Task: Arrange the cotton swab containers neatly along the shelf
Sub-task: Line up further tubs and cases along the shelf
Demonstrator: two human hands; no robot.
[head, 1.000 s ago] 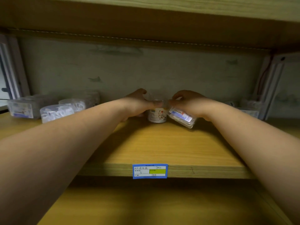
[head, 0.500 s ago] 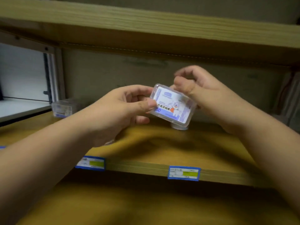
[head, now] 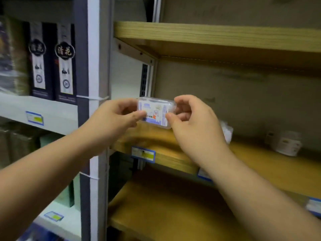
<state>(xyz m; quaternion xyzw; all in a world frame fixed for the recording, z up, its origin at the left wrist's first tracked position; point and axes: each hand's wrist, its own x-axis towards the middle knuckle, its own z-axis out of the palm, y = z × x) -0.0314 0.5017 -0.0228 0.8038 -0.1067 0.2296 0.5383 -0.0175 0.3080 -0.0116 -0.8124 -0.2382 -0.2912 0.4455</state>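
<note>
A small clear rectangular container (head: 155, 112) with a blue-and-white printed label is held up between both hands, above the left end of the wooden shelf (head: 271, 164) and clear of its surface. The left hand (head: 114, 119) is extended from the lower left with the forearm bare, and the container's left edge is pinched between its thumb and curled fingers. The right hand (head: 194, 122) is reached in from the lower right, its back turned toward the camera, and the container's right edge is gripped between the thumb and the bent fingers. The container is kept roughly level, with its label facing the camera. Just behind the right hand, a clear container of white swabs (head: 226, 132) is partly hidden on the shelf, and farther right a blurred round tub with a white label (head: 286, 142) is seen standing near the back wall, well apart from the hands. A blue price tag (head: 143, 153) is fixed to the shelf's front edge below the held container, and a second one is largely covered by the right forearm. Another wooden board (head: 217, 35) is mounted above. To the left, beyond a grey-and-white upright post (head: 94, 66), dark boxes with white labels (head: 52, 61) are lined up on a white shelf (head: 57, 115).
</note>
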